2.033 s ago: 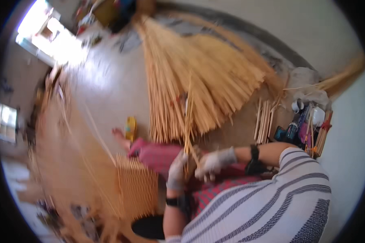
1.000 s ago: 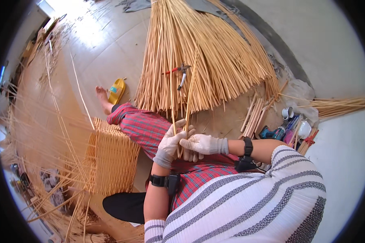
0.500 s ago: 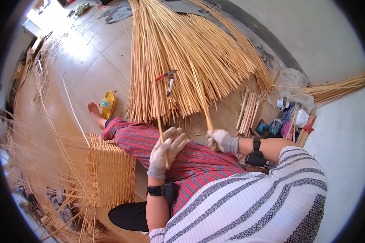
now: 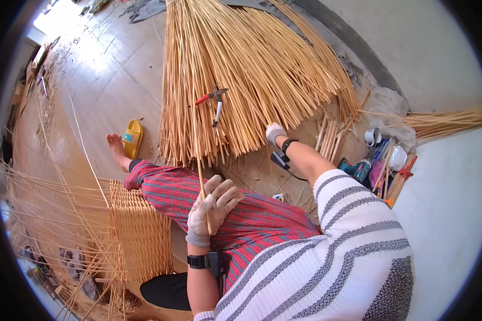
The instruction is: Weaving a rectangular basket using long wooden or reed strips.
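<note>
A wide fan of peeled wicker rods [image 4: 235, 80] lies on the floor ahead of me, butt ends toward me. My left hand [image 4: 213, 207], in a pale glove, is over my lap with one wicker rod [image 4: 200, 166] held across the palm under the thumb. That rod reaches forward over the bundle. My right hand [image 4: 275, 132], gloved too, is stretched out to the bundle's near ends, its fingers curled in. What it grips there is hidden. Pruning shears [image 4: 216, 101] with one red and one white handle rest on the rods.
A partly woven wicker basket [image 4: 139, 235] with long loose stakes stands at my left. The yellow slipper [image 4: 133, 138] lies near my bare foot. To the right are short cut sticks [image 4: 328, 140], a cordless drill [image 4: 359, 170], a white mug [image 4: 372, 137] and another rod bundle [image 4: 447, 123].
My right hand has moved forward from over my lap to the ends of the bundle. My left hand keeps its rod. The view has shifted slightly.
</note>
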Demonstrator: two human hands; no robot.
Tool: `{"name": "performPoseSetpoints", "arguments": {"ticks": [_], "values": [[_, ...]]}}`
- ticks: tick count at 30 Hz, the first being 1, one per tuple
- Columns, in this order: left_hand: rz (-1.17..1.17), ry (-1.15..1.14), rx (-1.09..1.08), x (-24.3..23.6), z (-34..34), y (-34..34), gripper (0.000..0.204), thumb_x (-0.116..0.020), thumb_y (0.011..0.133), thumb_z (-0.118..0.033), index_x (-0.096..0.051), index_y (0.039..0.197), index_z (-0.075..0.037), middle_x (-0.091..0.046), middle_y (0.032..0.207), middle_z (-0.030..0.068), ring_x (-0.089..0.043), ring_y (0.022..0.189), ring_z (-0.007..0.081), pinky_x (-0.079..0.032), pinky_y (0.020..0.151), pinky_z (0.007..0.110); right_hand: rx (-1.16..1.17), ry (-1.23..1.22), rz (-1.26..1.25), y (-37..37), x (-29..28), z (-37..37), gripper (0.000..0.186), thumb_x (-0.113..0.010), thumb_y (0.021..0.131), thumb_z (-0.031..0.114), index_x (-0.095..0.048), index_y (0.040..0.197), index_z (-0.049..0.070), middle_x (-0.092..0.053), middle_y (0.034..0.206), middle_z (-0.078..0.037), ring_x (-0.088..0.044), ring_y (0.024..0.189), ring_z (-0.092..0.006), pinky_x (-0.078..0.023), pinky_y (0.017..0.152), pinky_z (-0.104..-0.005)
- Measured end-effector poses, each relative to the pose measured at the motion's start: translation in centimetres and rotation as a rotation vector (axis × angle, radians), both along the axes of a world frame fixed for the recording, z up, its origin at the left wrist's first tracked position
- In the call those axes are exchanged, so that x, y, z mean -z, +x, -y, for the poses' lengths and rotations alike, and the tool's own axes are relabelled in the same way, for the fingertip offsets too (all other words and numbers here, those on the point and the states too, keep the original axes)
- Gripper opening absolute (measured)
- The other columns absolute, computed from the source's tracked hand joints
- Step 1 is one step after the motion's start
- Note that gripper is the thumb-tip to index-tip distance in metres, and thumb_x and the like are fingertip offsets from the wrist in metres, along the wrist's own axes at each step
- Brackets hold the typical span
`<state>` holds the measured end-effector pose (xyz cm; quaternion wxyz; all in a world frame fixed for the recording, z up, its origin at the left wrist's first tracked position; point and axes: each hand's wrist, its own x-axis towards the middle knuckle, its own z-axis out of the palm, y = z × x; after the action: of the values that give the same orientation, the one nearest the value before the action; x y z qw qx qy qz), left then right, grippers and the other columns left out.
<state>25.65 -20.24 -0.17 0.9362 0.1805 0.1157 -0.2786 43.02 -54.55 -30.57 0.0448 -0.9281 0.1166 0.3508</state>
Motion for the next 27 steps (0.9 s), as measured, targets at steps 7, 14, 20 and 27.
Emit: {"name": "performPoseSetpoints", "arguments": {"ticks": [7, 14, 20, 27], "values": [[-0.023, -0.005, -0.02, 0.2, 0.2, 0.4, 0.06, -0.061, 0.1, -0.017, -0.038, 0.154, -0.004, -0.049, 0.148, 0.0248, -0.05, 0.139, 0.0406, -0.034, 0.119, 0.065, -0.214, -0.175, -0.334, 2.6, -8.7, -2.1, 0.054, -0.05, 0.107, 0.042, -0.048, 0.151, 0.012, -0.057, 0.149, -0.012, -0.062, 0.129, -0.0314, -0.056, 0.097, -0.0481], [-0.048, -0.004, 0.023, -0.1, 0.6, 1.6, 0.06, -0.062, 0.1, -0.018, -0.039, 0.154, -0.005, -0.05, 0.147, 0.0242, -0.051, 0.138, 0.0402, -0.034, 0.118, 0.066, 0.213, 0.076, 0.264, 3.5, -9.9, 2.0, 0.043, -0.053, 0.103, 0.035, -0.056, 0.141, 0.015, -0.073, 0.118, -0.018, -0.07, 0.108, -0.0386, -0.054, 0.093, -0.0518], [-0.073, 0.013, 0.017, 0.1, 0.5, 1.4, 0.058, -0.062, 0.101, -0.019, -0.041, 0.153, -0.007, -0.049, 0.148, 0.0233, -0.052, 0.137, 0.0389, -0.035, 0.118, 0.066, 0.192, -0.133, 0.17, 5.1, -6.6, 2.0, 0.043, -0.058, 0.1, 0.021, -0.057, 0.143, 0.018, -0.076, 0.108, -0.014, -0.076, 0.099, -0.0307, -0.061, 0.072, -0.0458], [-0.042, -0.005, 0.03, 0.3, 0.6, 1.8, 0.057, -0.062, 0.102, -0.02, -0.041, 0.153, -0.01, -0.05, 0.149, 0.0211, -0.054, 0.137, 0.0371, -0.035, 0.118, 0.065, 0.206, 0.013, 0.446, 6.5, -8.1, 2.0, 0.026, -0.058, 0.095, 0.025, -0.071, 0.11, 0.008, -0.074, 0.107, -0.022, -0.071, 0.101, -0.0404, -0.059, 0.084, -0.0457]]}}
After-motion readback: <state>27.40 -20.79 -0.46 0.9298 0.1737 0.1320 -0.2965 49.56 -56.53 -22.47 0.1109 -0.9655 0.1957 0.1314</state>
